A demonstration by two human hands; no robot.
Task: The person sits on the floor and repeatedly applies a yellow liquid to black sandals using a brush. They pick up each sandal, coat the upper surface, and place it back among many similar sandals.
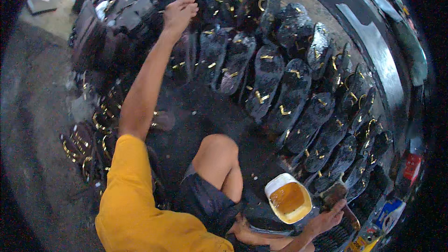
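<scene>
My right hand (326,217) is closed on a brush (334,194) with a wooden handle, its dark, smeared bristles over the nearest black soles at the lower right. Beside it stands a white plastic tub (305,207) holding amber liquid (287,197) that looks like glue. My left arm reaches far forward. At its end my left hand (180,15) is above the far row, between a dark pile and the soles, its fingers partly stretched out and nothing visible in them. Black shoe soles (268,81) with gold-coloured strips lie in curved rows; many look wet and shiny.
A heap of dark sole-shaped pieces (123,37) rises at the far left. More dark pieces with gold strips (77,147) lie left of my arm. My bent knee (217,156) is in the middle. A red box (412,168) and a blue-and-yellow package (389,214) stand at the right.
</scene>
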